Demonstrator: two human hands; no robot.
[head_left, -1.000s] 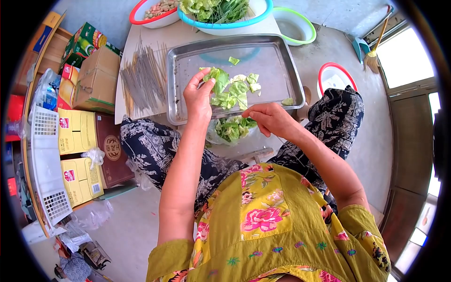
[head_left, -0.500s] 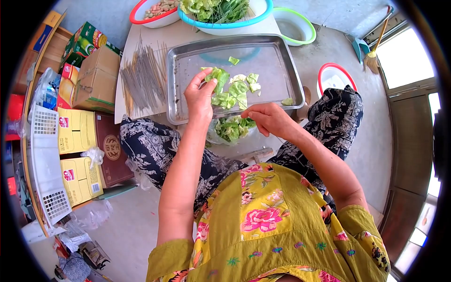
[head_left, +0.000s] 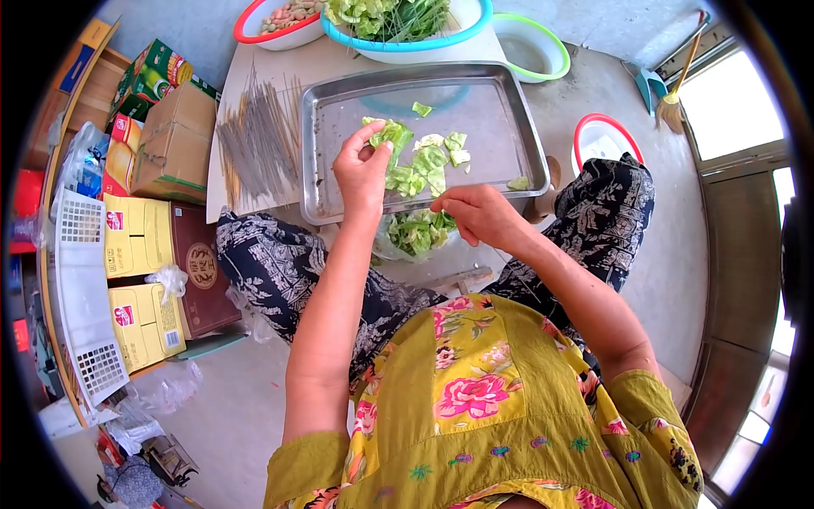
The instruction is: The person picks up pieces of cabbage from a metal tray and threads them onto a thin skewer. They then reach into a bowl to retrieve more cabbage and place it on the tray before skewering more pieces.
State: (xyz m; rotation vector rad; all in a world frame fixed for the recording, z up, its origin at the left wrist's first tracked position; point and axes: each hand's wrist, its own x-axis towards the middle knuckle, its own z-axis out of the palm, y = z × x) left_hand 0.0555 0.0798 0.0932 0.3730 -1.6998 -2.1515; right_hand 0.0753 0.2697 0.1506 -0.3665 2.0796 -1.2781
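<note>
My left hand (head_left: 363,170) pinches a green lettuce leaf (head_left: 392,136) over the left-middle of a metal tray (head_left: 318,199). Beside it, more torn lettuce pieces (head_left: 430,159) lie over the tray's middle. Near the tray's front rim my right hand (head_left: 482,212) is closed, thumb and index finger pinched on the end of a thin skewer, most of which is hidden. Below that rim, a clear plastic bag (head_left: 392,246) holds more torn lettuce (head_left: 417,231). Left of the tray lies a spread bundle of thin skewers (head_left: 261,140).
Behind the tray stand a blue-rimmed basin (head_left: 407,53) of greens and a red-rimmed basin (head_left: 280,38). A green-rimmed basin (head_left: 555,72) and a red-rimmed bucket (head_left: 585,131) are at right. Cardboard boxes (head_left: 174,140) and a shelf line the left side.
My right hand has shifted slightly left, toward the lettuce and my left hand. The left hand stays almost where it was, still pinching the leaf.
</note>
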